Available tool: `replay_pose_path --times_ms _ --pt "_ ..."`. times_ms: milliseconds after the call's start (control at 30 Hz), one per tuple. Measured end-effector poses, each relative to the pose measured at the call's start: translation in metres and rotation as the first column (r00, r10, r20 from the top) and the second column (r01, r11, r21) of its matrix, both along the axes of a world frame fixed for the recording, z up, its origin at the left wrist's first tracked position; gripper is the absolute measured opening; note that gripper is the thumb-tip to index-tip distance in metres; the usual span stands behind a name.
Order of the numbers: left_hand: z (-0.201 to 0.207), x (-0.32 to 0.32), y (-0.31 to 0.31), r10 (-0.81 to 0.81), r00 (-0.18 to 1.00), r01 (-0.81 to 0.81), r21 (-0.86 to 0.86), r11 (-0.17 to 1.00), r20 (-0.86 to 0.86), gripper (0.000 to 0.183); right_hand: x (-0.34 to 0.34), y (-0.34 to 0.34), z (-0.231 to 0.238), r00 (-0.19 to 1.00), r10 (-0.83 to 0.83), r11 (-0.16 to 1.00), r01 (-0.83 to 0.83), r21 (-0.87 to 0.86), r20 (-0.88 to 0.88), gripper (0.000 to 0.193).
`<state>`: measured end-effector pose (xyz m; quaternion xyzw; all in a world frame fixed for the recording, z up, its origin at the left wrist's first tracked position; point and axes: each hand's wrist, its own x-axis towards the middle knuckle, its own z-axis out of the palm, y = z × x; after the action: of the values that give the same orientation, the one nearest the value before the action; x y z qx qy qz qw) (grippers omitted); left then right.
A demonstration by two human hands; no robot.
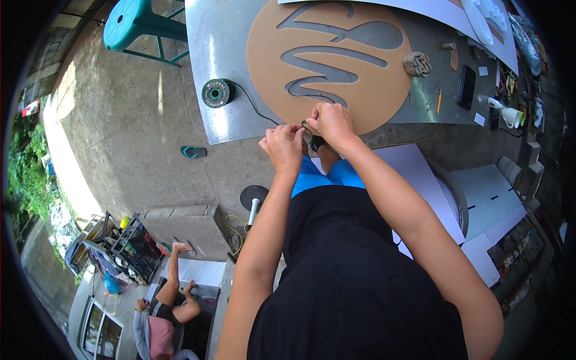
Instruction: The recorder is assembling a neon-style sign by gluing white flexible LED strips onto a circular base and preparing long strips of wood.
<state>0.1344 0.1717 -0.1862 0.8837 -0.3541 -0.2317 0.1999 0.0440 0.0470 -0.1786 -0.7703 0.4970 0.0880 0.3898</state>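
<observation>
A thin black cord runs from a dark spool on the metal tabletop to my hands. The fingers of my left hand are pinched on it near the table's front edge. Just to the right, my right hand is closed on the cord's end portion, its fingertips close to the left ones. A short dark piece shows between the two hands. Beyond them lies a large round tan board with curving cut-out shapes. My right hand overlaps its near edge.
On the metal table are a bundle of short pieces, a pencil, a phone and a white cup. A teal stool stands left. A slipper lies on the floor. Another person sits lower left.
</observation>
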Motion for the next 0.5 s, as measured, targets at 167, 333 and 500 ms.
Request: replay_pose_path --times_ms 167,333,500 --pt "0.001 -0.005 -0.004 0.066 0.998 -0.065 0.036 0.997 -0.019 0.011 0.000 -0.001 0.002 1.000 -0.002 1.000 0.002 0.008 -0.002 0.017" --pt "0.000 -0.009 -0.007 0.091 0.996 -0.091 0.037 0.995 -0.015 0.010 0.002 -0.002 0.003 1.000 0.008 1.000 -0.008 0.019 -0.024 0.018" --pt "-0.002 -0.017 -0.010 0.149 0.989 -0.148 0.040 0.988 -0.020 0.010 0.002 -0.004 0.001 0.999 0.018 1.000 -0.017 0.020 -0.034 0.018"
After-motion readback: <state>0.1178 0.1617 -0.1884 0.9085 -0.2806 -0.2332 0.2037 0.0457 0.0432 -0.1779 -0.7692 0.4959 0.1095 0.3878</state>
